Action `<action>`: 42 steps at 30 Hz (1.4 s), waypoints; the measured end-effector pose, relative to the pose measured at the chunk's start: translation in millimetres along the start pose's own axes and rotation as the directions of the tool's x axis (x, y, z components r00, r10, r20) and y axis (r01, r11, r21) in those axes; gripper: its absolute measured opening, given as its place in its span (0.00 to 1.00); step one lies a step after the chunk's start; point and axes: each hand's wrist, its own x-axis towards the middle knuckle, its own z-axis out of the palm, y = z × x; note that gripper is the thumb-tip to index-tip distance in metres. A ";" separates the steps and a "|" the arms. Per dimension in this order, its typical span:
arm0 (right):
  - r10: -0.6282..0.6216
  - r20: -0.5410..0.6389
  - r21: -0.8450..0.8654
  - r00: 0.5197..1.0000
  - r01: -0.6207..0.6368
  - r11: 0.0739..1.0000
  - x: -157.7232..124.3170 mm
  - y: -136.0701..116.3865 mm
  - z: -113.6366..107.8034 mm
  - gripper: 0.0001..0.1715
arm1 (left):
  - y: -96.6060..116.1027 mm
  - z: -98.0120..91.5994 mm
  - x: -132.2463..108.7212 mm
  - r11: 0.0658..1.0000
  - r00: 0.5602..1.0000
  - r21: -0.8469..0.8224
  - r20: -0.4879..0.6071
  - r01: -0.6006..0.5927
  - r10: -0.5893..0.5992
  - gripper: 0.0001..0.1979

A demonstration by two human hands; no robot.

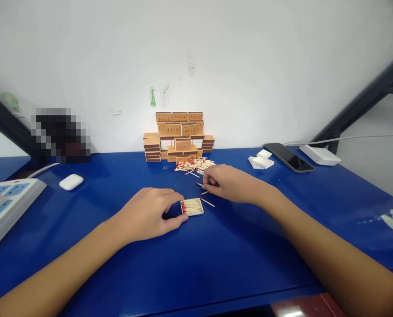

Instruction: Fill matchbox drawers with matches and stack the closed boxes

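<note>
My left hand (153, 211) grips the left end of a small white matchbox tray (201, 212) between thumb and fingers. Red-tipped matches (192, 206) lie side by side inside the tray. To the upper right, my right hand (225, 182) is closed in a pinch at a match (199, 184) whose red head points left. Another match sticks out just below its fingertips. One loose match (207, 202) lies right of the tray. Behind the right hand spreads a loose pile of matches (192, 165).
Stacked orange matchboxes (179, 136) stand against the wall. At right lie folded white paper pieces (261, 160), a phone (288, 157) and a white box (320, 154). A white earbud case (71, 182) and a power strip (14, 202) are on the blue table (183, 273) at left.
</note>
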 end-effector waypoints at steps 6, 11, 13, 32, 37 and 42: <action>-0.018 0.011 0.048 1.000 0.017 0.999 0.9 1.2 -1.0 0.12 | -0.8 -0.6 -0.9 1.000 1.000 -0.002 0.014 0.008 -0.008 0.15; -0.002 0.090 0.150 0.996 -0.012 0.989 -5.5 7.0 -15.8 0.09 | -0.6 -1.0 0.1 1.000 1.000 0.000 0.003 0.017 -0.017 0.14; 0.003 0.155 0.182 0.988 -0.031 0.983 -7.6 7.8 -20.4 0.06 | 0.0 -0.9 0.3 1.000 1.000 0.002 0.003 0.014 -0.014 0.14; -0.026 0.116 0.121 0.993 0.012 0.993 -1.9 -0.2 -15.4 0.03 | -2.1 -1.5 -0.1 0.999 0.999 -0.006 0.013 0.031 -0.031 0.15; -0.141 0.102 0.105 0.985 0.131 0.986 -3.1 3.9 -13.2 0.05 | -2.5 -0.6 -0.7 1.000 1.000 0.005 0.001 0.022 -0.022 0.14; -0.182 0.044 0.078 0.982 0.178 0.981 -2.7 7.2 -11.4 0.00 | -1.5 -0.5 -0.6 1.000 1.000 0.004 0.001 0.014 -0.014 0.14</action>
